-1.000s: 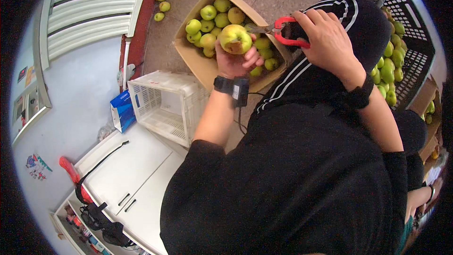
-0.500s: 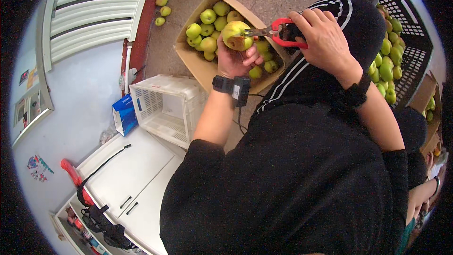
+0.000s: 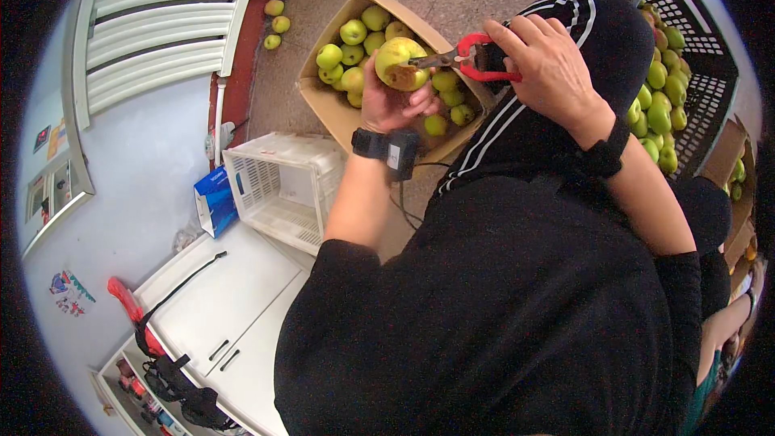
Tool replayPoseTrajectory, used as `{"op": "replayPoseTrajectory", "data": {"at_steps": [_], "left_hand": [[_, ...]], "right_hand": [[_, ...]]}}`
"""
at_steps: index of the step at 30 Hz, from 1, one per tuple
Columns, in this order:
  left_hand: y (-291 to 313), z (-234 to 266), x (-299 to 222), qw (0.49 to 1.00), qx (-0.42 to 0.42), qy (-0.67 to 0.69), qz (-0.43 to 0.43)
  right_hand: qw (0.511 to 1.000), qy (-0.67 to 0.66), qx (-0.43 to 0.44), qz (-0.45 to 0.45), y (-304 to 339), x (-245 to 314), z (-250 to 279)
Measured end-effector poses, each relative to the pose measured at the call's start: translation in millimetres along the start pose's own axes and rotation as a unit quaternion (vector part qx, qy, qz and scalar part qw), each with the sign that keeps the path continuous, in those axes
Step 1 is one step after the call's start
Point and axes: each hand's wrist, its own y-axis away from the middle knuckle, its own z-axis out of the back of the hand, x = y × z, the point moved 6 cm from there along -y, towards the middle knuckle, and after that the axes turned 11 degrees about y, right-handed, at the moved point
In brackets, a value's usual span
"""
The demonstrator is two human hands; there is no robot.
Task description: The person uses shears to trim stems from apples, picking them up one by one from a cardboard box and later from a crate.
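Note:
My left hand [image 3: 391, 102] is wrapped round a yellow-green apple [image 3: 395, 58], holding it over an open cardboard box [image 3: 337, 117]. A brown, damaged patch marks the apple's lower side. My right hand [image 3: 549, 60] grips red-handled pruning shears [image 3: 490, 75], whose metal blades reach left to the apple. The tips meet the fruit beside the brown patch; how deep they go cannot be told. More apples [image 3: 353, 31] lie in the box, partly hidden by my left hand and the held fruit.
To my right stands a black plastic crate [image 3: 710, 117] of green fruit. A white crate [image 3: 295, 186] lies on its side near my left forearm, by a white cabinet [image 3: 222, 291]. Several apples [image 3: 274, 7] rest by the wall. Another person's arm [image 3: 726, 323] shows at lower right.
Both hands, with the apple and shears, have shifted slightly left. The apple has turned a little, and the blade tips now lie nearer its brown patch.

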Motion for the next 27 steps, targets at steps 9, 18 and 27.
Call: {"op": "replayPoseTrajectory", "data": {"at_steps": [9, 18, 27], "left_hand": [[4, 19, 22, 1.0, -0.006, 0.025, 0.005], [51, 88, 25, 0.956, -0.288, 0.031, -0.048], [93, 201, -34, 0.899, -0.426, 0.048, -0.093]], "right_hand": [[0.997, -0.008, 0.073, 0.009, 2, 0, -15], [0.995, 0.052, 0.089, -0.011, 1, -2, -17], [0.996, 0.038, 0.071, -0.038, 0, -3, -11]]}}
